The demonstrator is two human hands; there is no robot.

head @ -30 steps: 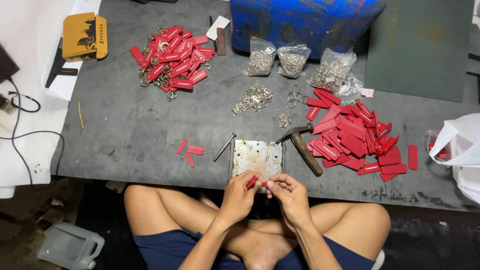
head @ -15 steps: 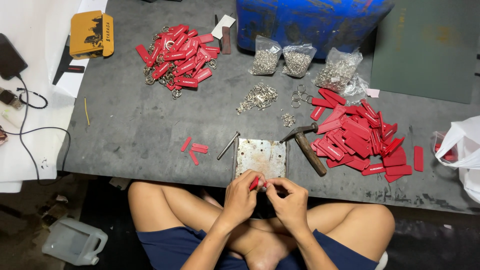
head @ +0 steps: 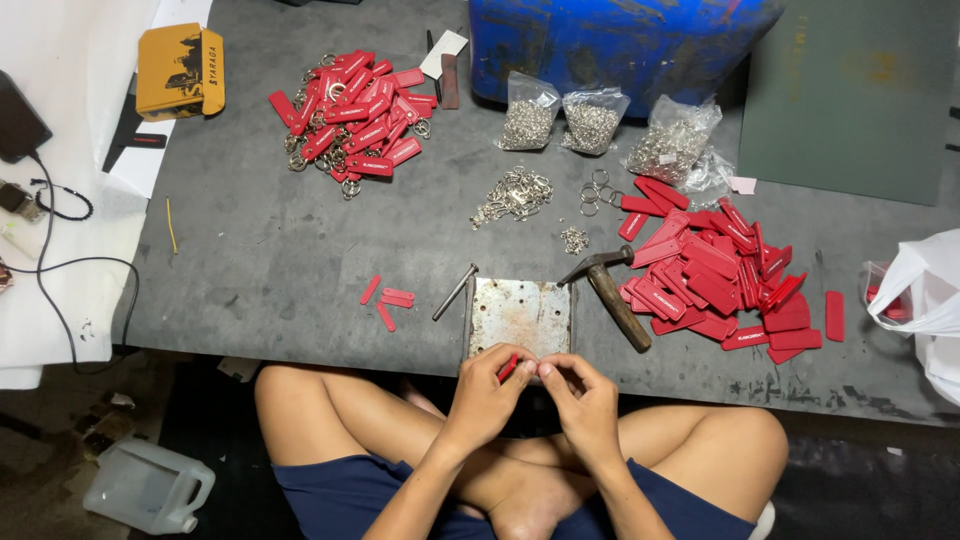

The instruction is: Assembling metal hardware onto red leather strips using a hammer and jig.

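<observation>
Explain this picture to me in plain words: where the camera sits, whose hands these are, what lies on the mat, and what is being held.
There is no machine here. The camera is worn on a person's head and looks down, so you see that person's own crossed legs and two bare hands.

The left hand and right hand meet at the near edge of a grey mat, pinching a small red tag between the fingertips.

Just beyond the hands lies a rusty metal plate, with a hammer to its right and a metal punch to its left. A loose pile of red tags lies on the right; another pile of tags with rings attached lies far left. Bags of metal rings sit before a blue drum.
</observation>
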